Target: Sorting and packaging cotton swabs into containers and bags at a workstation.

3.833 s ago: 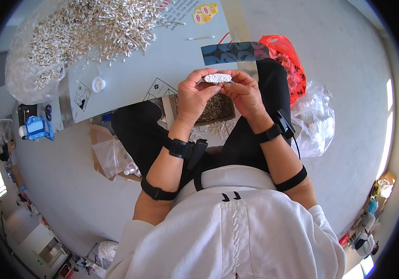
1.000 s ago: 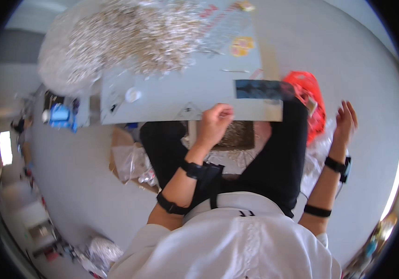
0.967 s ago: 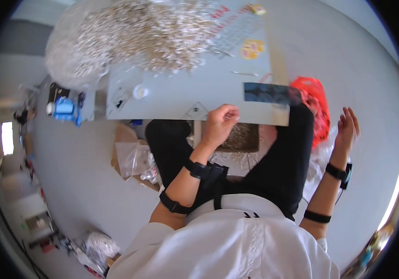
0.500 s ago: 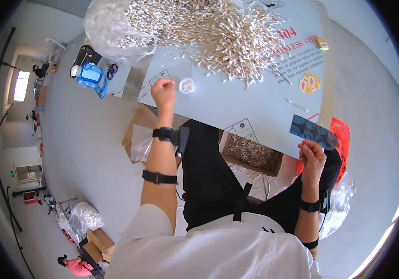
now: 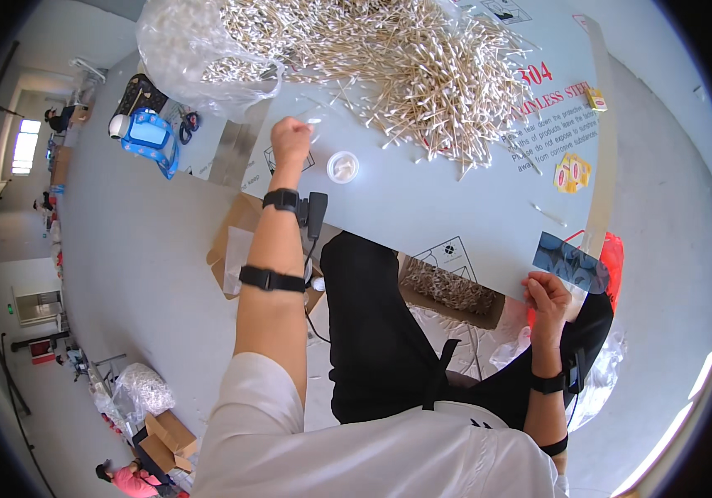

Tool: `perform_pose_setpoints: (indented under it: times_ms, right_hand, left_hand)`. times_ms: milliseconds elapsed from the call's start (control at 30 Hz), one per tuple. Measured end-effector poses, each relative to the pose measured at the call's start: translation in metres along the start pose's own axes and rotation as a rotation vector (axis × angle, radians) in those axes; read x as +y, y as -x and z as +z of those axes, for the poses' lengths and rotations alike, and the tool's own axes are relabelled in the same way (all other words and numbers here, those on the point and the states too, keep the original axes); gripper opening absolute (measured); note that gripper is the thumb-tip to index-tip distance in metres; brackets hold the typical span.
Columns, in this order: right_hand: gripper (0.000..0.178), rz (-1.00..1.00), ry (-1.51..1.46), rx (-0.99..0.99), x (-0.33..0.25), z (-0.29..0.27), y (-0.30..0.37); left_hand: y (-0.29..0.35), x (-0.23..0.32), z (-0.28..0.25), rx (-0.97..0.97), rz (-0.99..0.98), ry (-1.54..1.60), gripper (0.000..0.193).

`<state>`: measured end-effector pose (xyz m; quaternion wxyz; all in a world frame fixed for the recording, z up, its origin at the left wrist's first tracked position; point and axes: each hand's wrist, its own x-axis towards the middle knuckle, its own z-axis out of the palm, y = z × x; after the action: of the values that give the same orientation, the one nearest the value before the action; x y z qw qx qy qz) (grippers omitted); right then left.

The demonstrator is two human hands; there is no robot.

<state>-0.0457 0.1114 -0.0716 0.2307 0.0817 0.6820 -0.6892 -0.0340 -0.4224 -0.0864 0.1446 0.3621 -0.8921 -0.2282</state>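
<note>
My left hand [image 5: 291, 141] is closed above the table's left part, fingertips pinched on a clear piece of plastic [image 5: 314, 122] whose shape is hard to make out. Just right of its wrist stands a small round white tub [image 5: 342, 168] with something whitish inside. Beyond them spreads a big heap of cotton swabs [image 5: 447, 91]. At the table's near right edge my right hand [image 5: 548, 303] has its fingers drawn together; whether anything is between them is hidden. A dark blue sheet with round shapes [image 5: 570, 261] lies just beyond it.
A clear plastic bag [image 5: 198, 62] of swabs lies at the far left, near a blue bottle carrier [image 5: 148, 137]. Small yellow packets [image 5: 572, 173] and a loose swab [image 5: 548, 214] lie on the right. A cardboard box [image 5: 484, 311] of swabs stands below the table edge.
My left hand has moved slightly away from me, and the clear plastic by its fingertips shows more plainly. The right hand stays near the table edge. The whole view has shifted a little.
</note>
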Motion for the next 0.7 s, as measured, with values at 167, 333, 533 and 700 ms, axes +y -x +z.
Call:
perform_pose_setpoints:
  times_ms: [167,333,533,700]
  right_hand:
    - [0.023,0.044,-0.017,-0.264,-0.022,0.042,-0.002]
    - [0.028,0.285,-0.456,-0.313,-0.031,0.116,0.007]
    - [0.008,0.219,-0.57,-0.158,-0.016,0.104,0.0]
    - [0.005,0.227,-0.421,-0.112,-0.005,0.088,0.007]
  left_hand:
    - [0.089,0.098,-0.02,-0.066,-0.128,1.038,0.011]
    - [0.223,0.161,-0.009,-0.351,0.047,0.965,0.013]
    - [0.19,0.132,-0.009,-0.159,0.189,0.704,0.008]
    - [0.104,0.073,0.002,0.068,0.335,-0.097,0.011]
